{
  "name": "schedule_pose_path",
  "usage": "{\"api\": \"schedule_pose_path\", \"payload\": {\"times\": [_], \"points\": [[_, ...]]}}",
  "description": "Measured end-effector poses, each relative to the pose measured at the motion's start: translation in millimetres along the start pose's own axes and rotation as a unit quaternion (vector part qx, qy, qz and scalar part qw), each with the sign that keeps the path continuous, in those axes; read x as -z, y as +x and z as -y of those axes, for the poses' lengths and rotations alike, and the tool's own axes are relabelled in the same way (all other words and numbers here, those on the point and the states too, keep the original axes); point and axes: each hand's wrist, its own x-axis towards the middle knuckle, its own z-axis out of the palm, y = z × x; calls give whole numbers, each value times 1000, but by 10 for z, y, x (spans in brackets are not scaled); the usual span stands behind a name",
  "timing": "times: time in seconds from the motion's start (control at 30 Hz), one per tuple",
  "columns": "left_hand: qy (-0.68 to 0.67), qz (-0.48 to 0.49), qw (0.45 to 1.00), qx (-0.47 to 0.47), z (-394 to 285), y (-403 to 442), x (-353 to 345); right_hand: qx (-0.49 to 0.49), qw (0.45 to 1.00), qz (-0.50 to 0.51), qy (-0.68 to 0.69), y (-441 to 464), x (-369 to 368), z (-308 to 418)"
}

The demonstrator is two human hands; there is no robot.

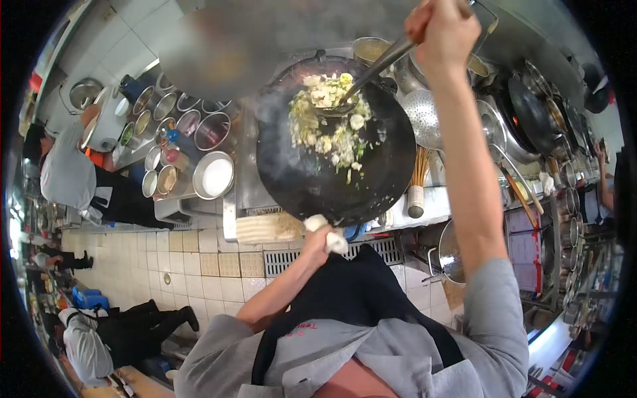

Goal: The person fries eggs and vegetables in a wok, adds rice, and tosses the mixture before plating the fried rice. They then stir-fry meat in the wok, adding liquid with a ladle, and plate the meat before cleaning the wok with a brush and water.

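A large black wok [292,186] is in front of me, with chopped pale and green food [345,149] spread over its upper middle. My right hand [443,33] is closed around the long handle of a ladle [381,65]. The ladle's bowl sits low in the wok, heaped with the same food. At the wok's near edge, my left hand [317,245] grips a folded white cloth [335,243] against the rim. The cloth hides whatever part of the wok lies under it.
Metal pots of ingredients [213,131] and a bowl of white contents [213,175] stand left. Right of the wok are a perforated strainer [423,119] and a bamboo brush [418,186]. Steam or a smudge blurs the upper left. Other people [73,166] are at the far left.
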Motion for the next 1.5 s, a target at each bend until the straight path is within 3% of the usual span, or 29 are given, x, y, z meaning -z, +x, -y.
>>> {"api": "schedule_pose_path", "payload": {"times": [0.07,0.1,0.17,0.23,0.3,0.4,0.47,0.53,0.6,0.67,0.77,0.87,0.97,1.0,1.07,1.23,1.27,1.33,1.4,1.5], "points": [[-63,-51,995,54,-203,51,-95,-9,1000,6,-12,129,-113,264],[-58,12,996,69,-289,331,-44,0,1000,3,13,124,-223,389],[-71,27,996,55,-637,712,-256,5,999,32,14,72,-378,682],[-79,67,992,68,-837,1052,-318,82,982,151,74,-150,-248,805],[-39,78,994,63,-849,1443,-249,153,969,186,46,-320,-137,563],[26,61,996,64,-959,1473,-231,75,978,177,-84,-797,-6,-644],[76,33,995,48,-997,1397,-182,2,978,191,-82,-666,163,-1217],[121,-26,992,34,-1056,1195,-176,13,988,132,-82,-564,115,-816],[80,9,996,-26,-970,981,59,14,992,126,-18,-482,232,-570],[44,-5,997,-71,-860,677,276,33,994,87,-54,-584,464,-697],[99,-76,983,-133,-582,704,814,-45,990,133,34,-447,565,-1043],[80,-164,957,-225,-492,594,1028,-25,994,101,-16,-343,375,-610],[63,-173,956,-227,-386,596,1188,-32,996,82,-31,-648,463,-478],[64,-188,952,-233,-350,577,1200,7,998,67,-17,-759,453,-636],[91,-169,954,-232,-278,623,1330,-37,994,80,65,-649,415,-1053],[25,-143,964,-225,-294,617,1435,-53,984,148,80,-735,-69,-698],[20,-154,965,-213,-302,597,1441,-54,982,162,81,-785,-83,-675],[2,-171,966,-194,-336,592,1353,-45,974,216,-58,-800,-79,-841],[11,-169,964,-207,-247,659,1433,-94,970,209,-75,-516,-221,-857],[14,-164,961,-224,-295,697,1454,-71,979,191,-2,-455,-210,-631]]}}
